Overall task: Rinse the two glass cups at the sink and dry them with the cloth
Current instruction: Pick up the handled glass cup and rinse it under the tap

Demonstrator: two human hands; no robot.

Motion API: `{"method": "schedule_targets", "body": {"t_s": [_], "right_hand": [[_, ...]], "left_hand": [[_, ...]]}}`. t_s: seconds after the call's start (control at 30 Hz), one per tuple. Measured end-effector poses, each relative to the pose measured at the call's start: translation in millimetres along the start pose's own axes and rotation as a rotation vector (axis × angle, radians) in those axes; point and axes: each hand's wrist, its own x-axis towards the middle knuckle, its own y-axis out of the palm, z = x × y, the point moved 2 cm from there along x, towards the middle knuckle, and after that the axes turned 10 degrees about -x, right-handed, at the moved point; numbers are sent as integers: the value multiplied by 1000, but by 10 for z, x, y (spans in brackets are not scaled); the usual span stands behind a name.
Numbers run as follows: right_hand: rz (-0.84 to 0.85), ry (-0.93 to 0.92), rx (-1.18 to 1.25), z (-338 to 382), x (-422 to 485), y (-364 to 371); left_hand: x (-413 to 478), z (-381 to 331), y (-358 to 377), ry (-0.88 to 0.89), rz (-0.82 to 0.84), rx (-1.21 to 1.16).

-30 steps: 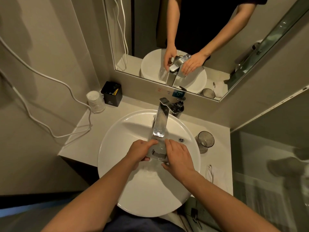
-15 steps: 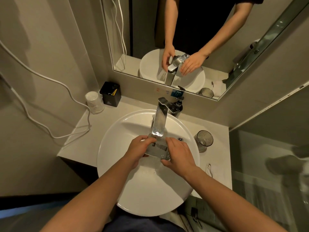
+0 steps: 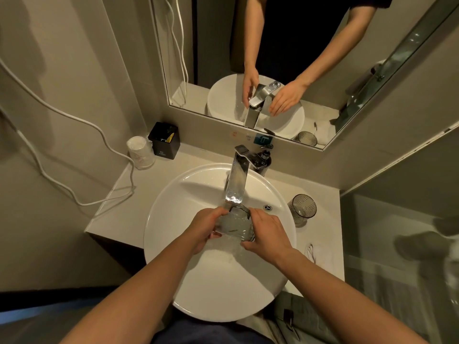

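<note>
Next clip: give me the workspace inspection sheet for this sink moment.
Surface: pale countertop around a round white basin; water splashing in the basin.
Job's things: glass cup held under the running faucet; second glass cup upright on the counter, right of the basin; cloth not clearly identifiable.
Clutter: black box, wrapped cup stack, pump bottle behind the faucet.
Grips: left hand and right hand hold the cup from its sides.
Cables: white cable hangs along the left wall onto the counter.
Surroundings: mirror above; glass panel at right.
</note>
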Motion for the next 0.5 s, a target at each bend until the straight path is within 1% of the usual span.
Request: {"method": "schedule_targets", "body": {"t_s": [0.07,0.13,0.3,0.4,0.5], "right_hand": [[23,26,27,-13,-12,19],[9,34,36,-15,-25,22],[-118,12,-6,48,-66,-25],[-163,-11,-75,101,-91,-34],[-149,-15,-101,104,-77,-52]], "left_hand": [[6,-5,10,18,-20,50],[34,-28,-3,27,-56,75],[72,-104,-18,11,-125,31],[68,-123,7,-36,-135,3],[65,-117,27,-77,-115,-2]]}}
